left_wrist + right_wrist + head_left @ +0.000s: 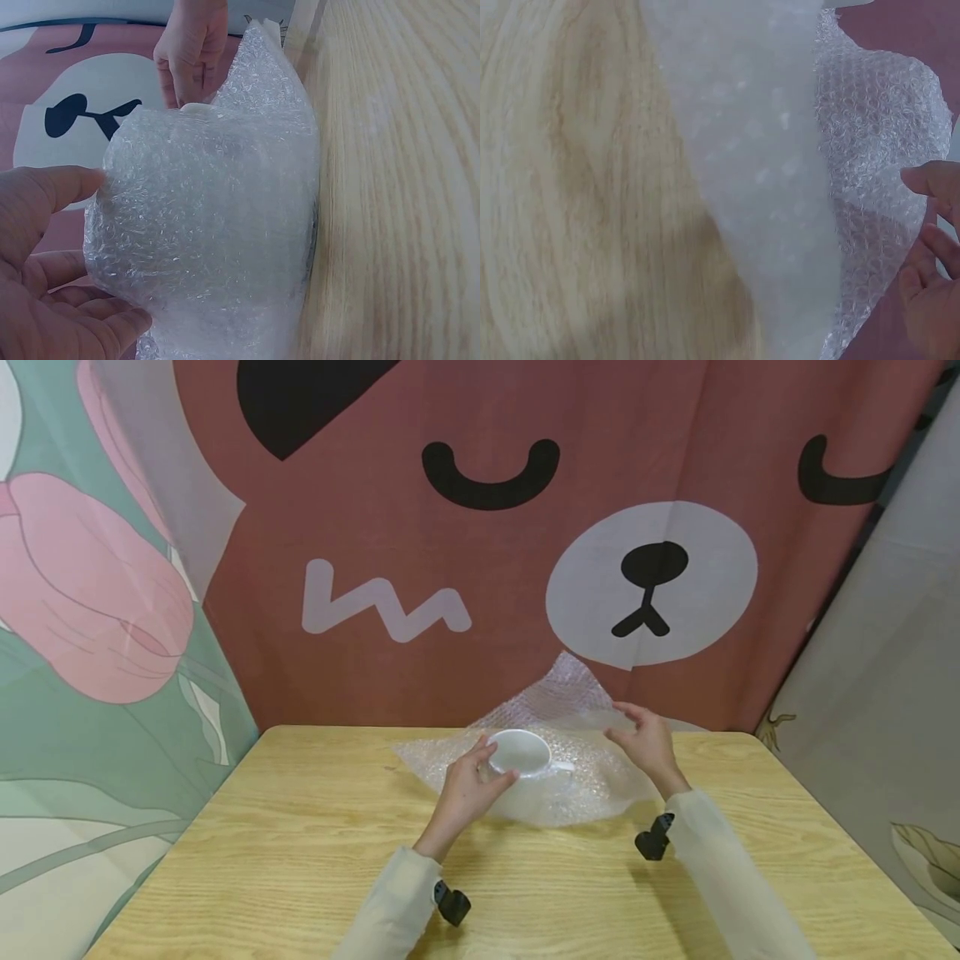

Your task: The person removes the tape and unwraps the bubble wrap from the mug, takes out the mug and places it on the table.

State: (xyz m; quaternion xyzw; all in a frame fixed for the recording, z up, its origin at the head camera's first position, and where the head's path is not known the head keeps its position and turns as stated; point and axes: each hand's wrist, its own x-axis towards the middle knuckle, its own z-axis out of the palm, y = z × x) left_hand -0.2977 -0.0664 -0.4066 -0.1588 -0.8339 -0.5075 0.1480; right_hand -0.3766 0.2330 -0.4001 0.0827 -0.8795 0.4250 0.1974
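A white cup [522, 753] with its handle [562, 766] pointing right stands on a sheet of bubble wrap [570, 797]. My left hand [468, 785] holds the cup's left side, thumb near the front rim and fingers at the back. In the left wrist view, bubble wrap [202, 217] covers the cup's near side, between my left hand [56, 262] and the cup. At the sheet's right edge is my right hand [651, 745], thumb and fingers apart. From the right wrist, that hand [934, 262] appears beside a raised flap [877, 142] of the wrap.
The sheet lies on a light wooden table [285, 860], towards its far edge. One corner of the wrap rises against a brown curtain [360, 685] with a bear print. Printed curtains [75, 743] also hang at both sides.
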